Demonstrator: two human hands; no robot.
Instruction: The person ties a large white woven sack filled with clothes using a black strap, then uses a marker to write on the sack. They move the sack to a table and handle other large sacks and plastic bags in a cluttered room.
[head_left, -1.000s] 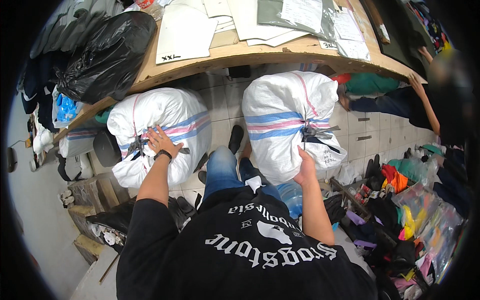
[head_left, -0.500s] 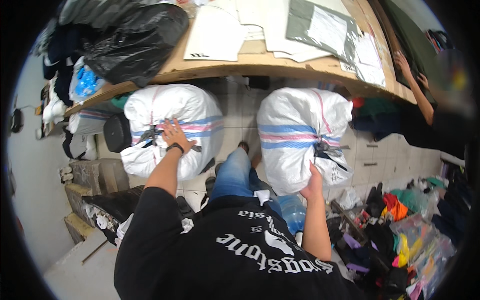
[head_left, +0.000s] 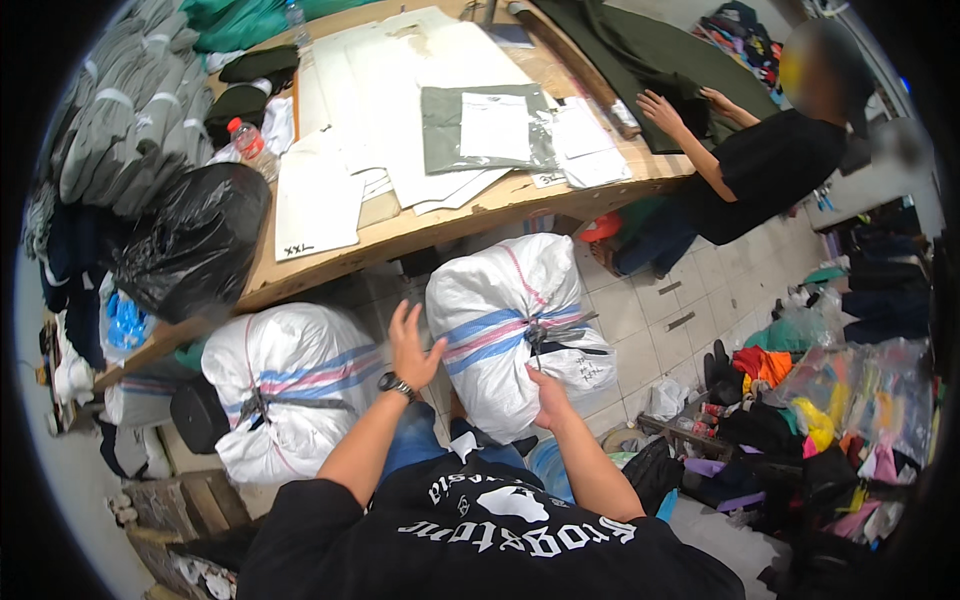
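Two bulging white woven sacks with blue and pink stripes stand on the floor before me. The left sack (head_left: 300,350) is tied with a black strip, and no hand is on it. My left hand (head_left: 415,352) is raised with spread fingers beside the striped left side of the right sack (head_left: 490,290); whether it touches the sack, I cannot tell. My right hand (head_left: 549,396) grips the right sack's near side, just below its black tie (head_left: 540,335). Its fingertips are partly hidden.
Beyond the sacks, a wooden table (head_left: 390,232) carries white pattern sheets (head_left: 320,195), a packed green garment (head_left: 455,130) and a black plastic bag (head_left: 195,240). At right, a co-worker (head_left: 770,175) handles dark green cloth (head_left: 640,75). Mixed fabric scraps (head_left: 800,420) litter the right side.
My left hand has come off the left sack and moved right, toward the right sack. The right hand stays at the right sack. My view has turned, showing more tabletop and the co-worker.
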